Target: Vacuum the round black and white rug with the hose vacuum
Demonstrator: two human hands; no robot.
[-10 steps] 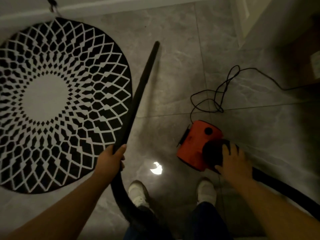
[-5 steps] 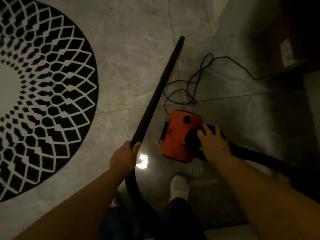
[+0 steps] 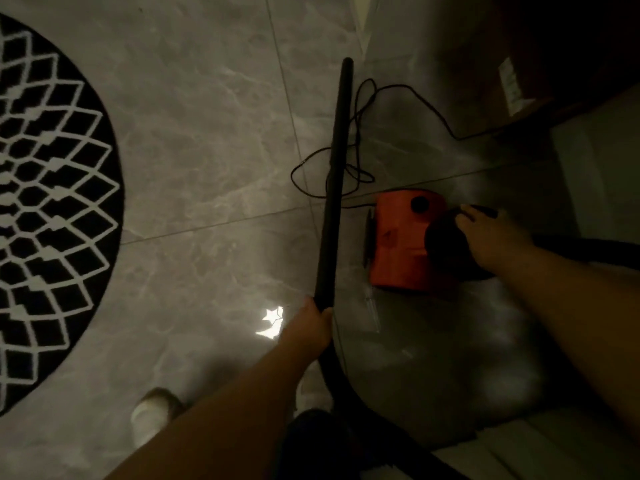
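While the round rug (image 3: 52,209), black with white diamond lattice, is lying at far left, the left hand (image 3: 306,327) is gripping the black wand (image 3: 334,188); the right hand (image 3: 491,237) is resting on the orange vacuum (image 3: 398,244), fingers loosely curved.

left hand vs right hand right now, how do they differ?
The left hand grips the black wand, fingers curled round it; the right hand rests on the black top of the orange vacuum body. The left hand is near the picture's middle, over bare tile; the right hand is further right, reaching over the machine. Both touch parts of the vacuum, neither is near the rug.
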